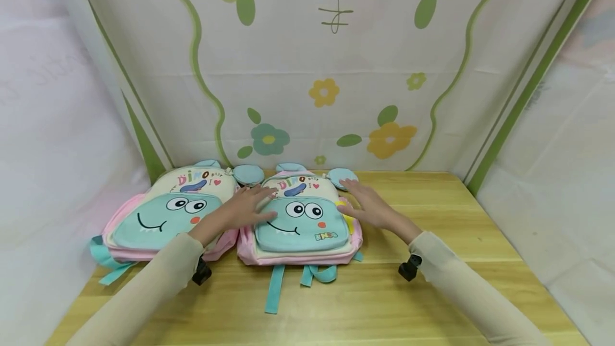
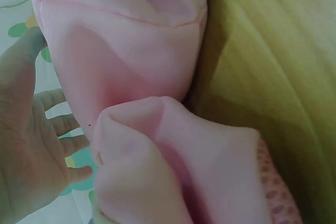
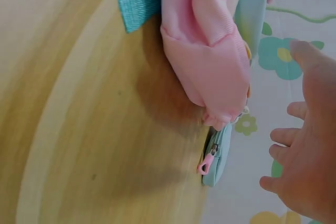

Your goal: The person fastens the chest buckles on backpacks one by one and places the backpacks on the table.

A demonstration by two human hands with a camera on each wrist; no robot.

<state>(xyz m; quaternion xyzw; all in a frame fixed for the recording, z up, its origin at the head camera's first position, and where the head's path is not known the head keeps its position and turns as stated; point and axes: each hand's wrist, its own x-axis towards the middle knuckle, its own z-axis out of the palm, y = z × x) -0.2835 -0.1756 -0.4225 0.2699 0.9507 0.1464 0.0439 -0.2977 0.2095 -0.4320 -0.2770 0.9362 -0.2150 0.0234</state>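
Two matching children's backpacks with a cartoon dinosaur face lie side by side on a wooden table. Over the left edge of the middle backpack (image 1: 302,228) is my left hand (image 1: 245,207), its fingers spread and extended. My right hand (image 1: 370,204) is at that backpack's right side, fingers also straight, close to its small round blue pouch (image 1: 342,178). In the left wrist view, pink side fabric (image 2: 126,61) fills the space beside the spread fingers. The right wrist view has the pouch's pink zipper pull (image 3: 206,163) below the pink side panel. Neither hand grips anything; whether they touch the fabric I cannot tell.
The other backpack (image 1: 168,223) lies at the left, against the middle one, with its own round pouch (image 1: 248,174). Teal straps (image 1: 275,290) trail onto the wooden table (image 1: 432,292). A flower-printed cloth (image 1: 288,52) hangs behind, with white cloth at both sides.
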